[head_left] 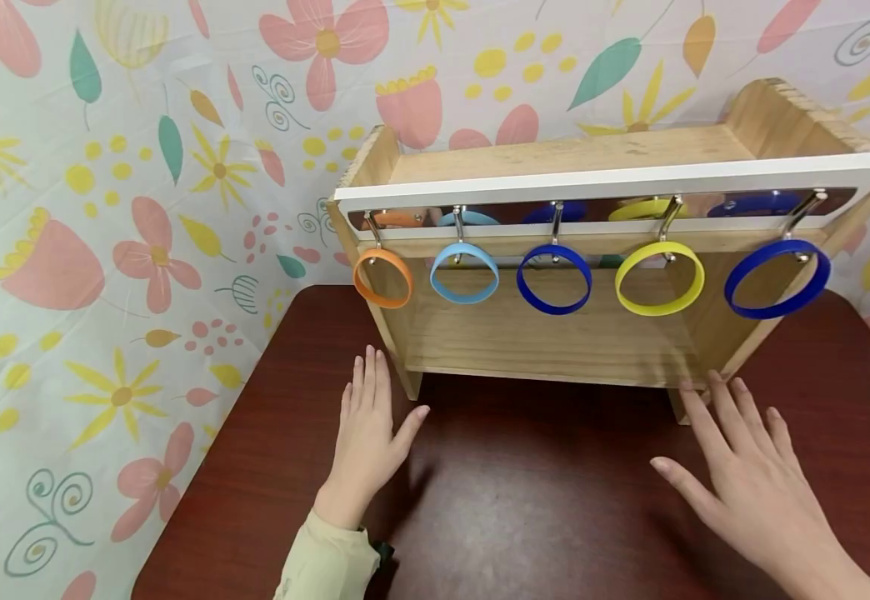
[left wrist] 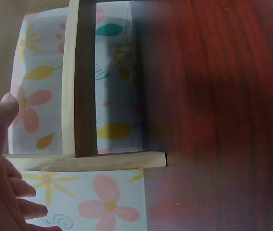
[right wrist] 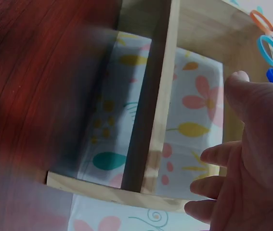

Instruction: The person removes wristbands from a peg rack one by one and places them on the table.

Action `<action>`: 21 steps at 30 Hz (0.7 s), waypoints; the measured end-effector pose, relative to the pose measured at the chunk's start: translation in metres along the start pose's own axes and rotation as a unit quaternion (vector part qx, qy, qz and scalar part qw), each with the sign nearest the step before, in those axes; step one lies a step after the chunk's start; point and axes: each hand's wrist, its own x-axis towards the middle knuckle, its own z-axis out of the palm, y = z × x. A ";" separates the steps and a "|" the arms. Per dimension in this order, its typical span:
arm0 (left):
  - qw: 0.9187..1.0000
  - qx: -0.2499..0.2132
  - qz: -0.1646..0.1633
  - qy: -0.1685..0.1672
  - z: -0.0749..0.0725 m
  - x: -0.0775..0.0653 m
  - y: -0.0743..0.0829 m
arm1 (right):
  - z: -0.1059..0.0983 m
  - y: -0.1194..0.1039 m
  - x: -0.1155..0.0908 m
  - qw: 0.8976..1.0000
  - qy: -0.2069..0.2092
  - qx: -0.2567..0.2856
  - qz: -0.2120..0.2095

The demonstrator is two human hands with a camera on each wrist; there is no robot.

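The left hand (head_left: 366,437) and right hand (head_left: 753,479) are held empty, straight-fingered; the wooden rack (head_left: 555,342) is seen at two o'clock from the left, eleven from the right. Rings (head_left: 555,310) could be shaken off their hooks (head_left: 557,223) if it were knocked.

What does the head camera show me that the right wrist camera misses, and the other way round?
Only the head view shows the left hand, the yellow ring and the dark blue ring at the row's right end.

Only the right wrist view shows the flowered backdrop through the gap beneath the lower shelf.

Both show the right hand, the wooden rack, the reddish-brown table, the orange ring, the light blue ring and the middle dark blue ring.
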 end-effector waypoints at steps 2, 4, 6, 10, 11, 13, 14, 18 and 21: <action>1.000 -0.022 -0.007 0.011 0.001 0.005 0.000 | 0.000 -0.001 0.001 1.000 0.000 0.003 -0.001; 0.999 -0.043 -0.014 0.019 0.003 0.011 -0.001 | 0.001 -0.002 0.002 1.000 -0.004 0.004 -0.002; 0.997 -0.066 -0.022 0.027 0.006 0.018 -0.003 | 0.001 -0.004 0.003 1.000 -0.007 0.004 -0.002; 0.990 -0.131 -0.047 0.033 0.015 0.035 -0.007 | 0.001 -0.005 0.003 1.000 -0.008 0.003 -0.006; 0.986 -0.152 -0.054 0.035 0.017 0.039 -0.007 | 0.001 -0.005 0.003 1.000 -0.007 0.004 -0.007; 0.979 -0.190 -0.071 0.035 0.021 0.047 -0.009 | 0.001 -0.006 0.004 1.000 -0.005 0.006 -0.013; 0.974 -0.210 -0.080 0.037 0.022 0.050 -0.009 | 0.001 -0.007 0.004 1.000 -0.005 0.006 -0.015; 0.955 -0.271 -0.112 0.048 0.026 0.060 -0.010 | 0.001 -0.009 0.005 1.000 -0.001 0.009 -0.026; 0.945 -0.296 -0.126 0.053 0.030 0.066 -0.012 | 0.000 -0.010 0.006 1.000 -0.001 0.011 -0.028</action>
